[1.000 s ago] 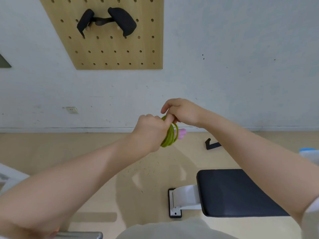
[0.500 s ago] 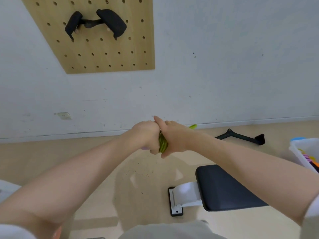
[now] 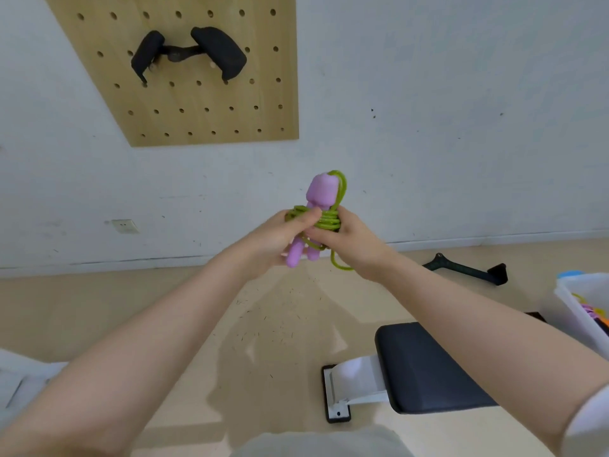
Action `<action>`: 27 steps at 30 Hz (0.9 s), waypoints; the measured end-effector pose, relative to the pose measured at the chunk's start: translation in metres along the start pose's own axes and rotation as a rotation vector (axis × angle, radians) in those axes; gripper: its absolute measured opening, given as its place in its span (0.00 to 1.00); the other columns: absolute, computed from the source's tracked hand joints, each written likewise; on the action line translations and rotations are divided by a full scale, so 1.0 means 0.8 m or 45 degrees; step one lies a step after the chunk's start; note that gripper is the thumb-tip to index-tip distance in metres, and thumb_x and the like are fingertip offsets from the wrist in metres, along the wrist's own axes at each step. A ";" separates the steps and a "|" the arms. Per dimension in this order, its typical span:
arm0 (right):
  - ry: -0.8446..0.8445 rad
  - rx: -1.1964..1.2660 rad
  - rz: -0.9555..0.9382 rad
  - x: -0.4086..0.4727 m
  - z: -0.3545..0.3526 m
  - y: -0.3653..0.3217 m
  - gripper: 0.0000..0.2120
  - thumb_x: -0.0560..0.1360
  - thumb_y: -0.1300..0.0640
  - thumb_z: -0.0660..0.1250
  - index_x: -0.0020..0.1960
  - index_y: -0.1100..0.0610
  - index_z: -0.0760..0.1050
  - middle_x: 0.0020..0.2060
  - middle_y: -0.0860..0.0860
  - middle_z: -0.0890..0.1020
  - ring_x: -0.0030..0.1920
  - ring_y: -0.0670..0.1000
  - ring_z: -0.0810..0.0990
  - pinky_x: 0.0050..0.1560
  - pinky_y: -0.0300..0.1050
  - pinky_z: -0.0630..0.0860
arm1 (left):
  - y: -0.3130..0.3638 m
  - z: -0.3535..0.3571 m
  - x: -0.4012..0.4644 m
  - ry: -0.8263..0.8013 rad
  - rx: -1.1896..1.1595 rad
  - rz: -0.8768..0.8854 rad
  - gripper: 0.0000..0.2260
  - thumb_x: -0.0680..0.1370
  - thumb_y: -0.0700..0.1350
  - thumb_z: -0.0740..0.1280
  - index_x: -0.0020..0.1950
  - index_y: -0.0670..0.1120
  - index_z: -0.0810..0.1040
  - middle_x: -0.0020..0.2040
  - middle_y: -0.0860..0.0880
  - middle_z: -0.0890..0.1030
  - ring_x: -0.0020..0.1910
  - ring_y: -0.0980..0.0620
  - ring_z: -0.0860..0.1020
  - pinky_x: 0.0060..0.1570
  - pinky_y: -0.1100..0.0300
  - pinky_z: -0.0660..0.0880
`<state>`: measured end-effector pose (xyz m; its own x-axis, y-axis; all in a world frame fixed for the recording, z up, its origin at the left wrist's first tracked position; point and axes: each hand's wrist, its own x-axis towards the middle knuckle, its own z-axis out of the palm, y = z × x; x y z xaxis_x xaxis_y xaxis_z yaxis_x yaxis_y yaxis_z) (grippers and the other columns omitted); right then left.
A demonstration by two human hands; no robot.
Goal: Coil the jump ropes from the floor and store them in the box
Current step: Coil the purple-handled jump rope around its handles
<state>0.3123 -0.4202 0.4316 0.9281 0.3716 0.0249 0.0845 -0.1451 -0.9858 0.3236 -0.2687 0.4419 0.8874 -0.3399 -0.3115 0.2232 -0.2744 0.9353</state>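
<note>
A green jump rope (image 3: 326, 221) with purple handles (image 3: 321, 191) is bundled in front of me at chest height. Its cord is wound around the handles, one handle end sticking up and two ends (image 3: 296, 253) pointing down. My left hand (image 3: 280, 239) grips the bundle from the left, thumb across the green coils. From the right, my right hand (image 3: 352, 240) holds the same bundle, fingers curled under it. A short green loop (image 3: 339, 263) hangs below. The white storage box (image 3: 573, 308) sits at the right edge, with colourful ropes inside.
A black padded bench (image 3: 425, 367) on a white frame stands on the floor at lower right. A black bar handle (image 3: 468, 268) lies by the wall. On the wall hangs a wooden pegboard (image 3: 211, 103) carrying a black grip attachment (image 3: 191, 51). A white object (image 3: 19, 377) shows at the left edge.
The hands have turned the bundle, so the purple handles now show upright with the green cord wound around them. The view swung slightly, bringing more of the box into sight.
</note>
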 end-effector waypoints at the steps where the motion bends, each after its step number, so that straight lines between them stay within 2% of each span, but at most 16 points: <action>1: 0.038 0.004 0.014 0.000 0.005 0.002 0.05 0.76 0.62 0.65 0.46 0.54 0.71 0.30 0.45 0.78 0.33 0.46 0.75 0.40 0.37 0.73 | -0.002 0.007 -0.001 -0.031 -0.040 -0.005 0.24 0.68 0.63 0.64 0.50 0.45 0.77 0.36 0.45 0.80 0.43 0.46 0.78 0.53 0.49 0.76; 3: 0.030 -0.023 0.040 -0.001 0.012 0.008 0.04 0.76 0.62 0.65 0.48 0.55 0.71 0.30 0.46 0.77 0.33 0.45 0.75 0.37 0.33 0.72 | -0.004 0.013 -0.001 0.042 -0.096 0.018 0.25 0.65 0.62 0.69 0.47 0.41 0.77 0.30 0.45 0.78 0.36 0.43 0.77 0.45 0.51 0.77; 6: -0.005 -0.045 0.072 -0.003 0.012 0.009 0.07 0.76 0.63 0.65 0.50 0.54 0.70 0.30 0.47 0.78 0.30 0.41 0.75 0.31 0.29 0.69 | -0.010 0.018 0.001 0.204 -0.173 -0.004 0.36 0.62 0.59 0.74 0.63 0.42 0.69 0.35 0.43 0.81 0.32 0.43 0.79 0.39 0.54 0.76; 7: -0.011 -0.079 0.089 -0.002 0.011 0.009 0.08 0.76 0.63 0.65 0.51 0.53 0.70 0.31 0.47 0.77 0.29 0.39 0.75 0.31 0.30 0.69 | -0.010 0.020 0.001 0.239 -0.190 0.003 0.34 0.65 0.55 0.75 0.65 0.45 0.67 0.37 0.42 0.81 0.31 0.43 0.79 0.38 0.52 0.78; 9: -0.046 -0.218 0.125 0.000 0.010 0.011 0.08 0.76 0.59 0.65 0.54 0.52 0.69 0.32 0.47 0.78 0.30 0.37 0.75 0.31 0.32 0.69 | -0.011 0.022 0.001 0.247 -0.182 0.037 0.23 0.70 0.48 0.74 0.63 0.48 0.70 0.39 0.41 0.81 0.30 0.42 0.78 0.38 0.48 0.79; 12: -0.086 -0.392 0.139 0.004 0.012 0.015 0.05 0.77 0.55 0.64 0.52 0.51 0.70 0.32 0.48 0.79 0.31 0.37 0.76 0.31 0.28 0.68 | -0.007 0.017 -0.001 0.200 -0.109 0.032 0.13 0.73 0.44 0.70 0.56 0.46 0.77 0.36 0.42 0.80 0.30 0.41 0.78 0.38 0.53 0.78; 15: -0.145 -0.723 0.179 0.008 0.019 0.011 0.12 0.77 0.48 0.61 0.57 0.52 0.72 0.34 0.47 0.81 0.34 0.37 0.76 0.32 0.27 0.69 | -0.012 0.011 0.002 0.238 -0.002 0.002 0.06 0.72 0.40 0.67 0.47 0.44 0.79 0.32 0.43 0.79 0.30 0.41 0.78 0.38 0.58 0.78; 17: -0.237 -0.950 0.258 0.009 0.018 0.006 0.15 0.77 0.44 0.61 0.54 0.54 0.77 0.34 0.45 0.79 0.33 0.38 0.75 0.32 0.29 0.68 | -0.017 0.009 0.003 0.264 0.087 -0.001 0.04 0.71 0.40 0.67 0.44 0.45 0.79 0.32 0.43 0.79 0.30 0.45 0.79 0.37 0.61 0.77; 19: -0.359 -1.203 0.313 0.009 0.013 -0.001 0.18 0.75 0.44 0.63 0.55 0.56 0.77 0.40 0.49 0.77 0.41 0.47 0.74 0.38 0.37 0.68 | -0.026 0.002 0.005 0.327 0.206 0.020 0.07 0.70 0.41 0.69 0.47 0.47 0.79 0.33 0.47 0.79 0.27 0.53 0.77 0.27 0.68 0.70; 20: -0.387 -1.272 0.327 0.009 0.008 -0.003 0.18 0.75 0.46 0.64 0.58 0.59 0.75 0.42 0.50 0.75 0.42 0.50 0.72 0.37 0.38 0.67 | -0.030 -0.003 0.006 0.344 0.232 0.028 0.09 0.70 0.40 0.69 0.49 0.47 0.79 0.33 0.48 0.79 0.23 0.56 0.75 0.21 0.70 0.65; 22: -0.363 -1.272 0.304 0.011 -0.001 -0.007 0.17 0.77 0.54 0.64 0.62 0.60 0.73 0.44 0.50 0.72 0.45 0.50 0.70 0.36 0.38 0.64 | -0.035 -0.010 0.001 0.323 0.215 0.043 0.11 0.70 0.38 0.68 0.52 0.44 0.77 0.31 0.46 0.78 0.17 0.54 0.72 0.16 0.72 0.60; 24: -0.282 -1.204 0.255 0.012 -0.005 -0.011 0.13 0.77 0.59 0.62 0.60 0.61 0.75 0.44 0.49 0.73 0.45 0.48 0.70 0.36 0.37 0.64 | -0.038 -0.014 -0.001 0.334 0.227 0.079 0.12 0.70 0.37 0.68 0.53 0.44 0.77 0.32 0.46 0.78 0.21 0.48 0.75 0.16 0.72 0.60; 27: -0.027 -0.785 0.200 0.014 -0.003 -0.020 0.08 0.75 0.64 0.62 0.52 0.61 0.77 0.37 0.48 0.78 0.39 0.45 0.74 0.33 0.26 0.66 | -0.044 -0.032 0.001 0.335 0.117 0.097 0.13 0.71 0.38 0.66 0.55 0.40 0.76 0.29 0.42 0.79 0.21 0.41 0.73 0.21 0.65 0.66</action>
<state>0.3221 -0.4161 0.4483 0.9396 0.3199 -0.1215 0.1472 -0.6985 -0.7003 0.3263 -0.2364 0.4128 0.9770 -0.1210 -0.1755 0.1251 -0.3412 0.9316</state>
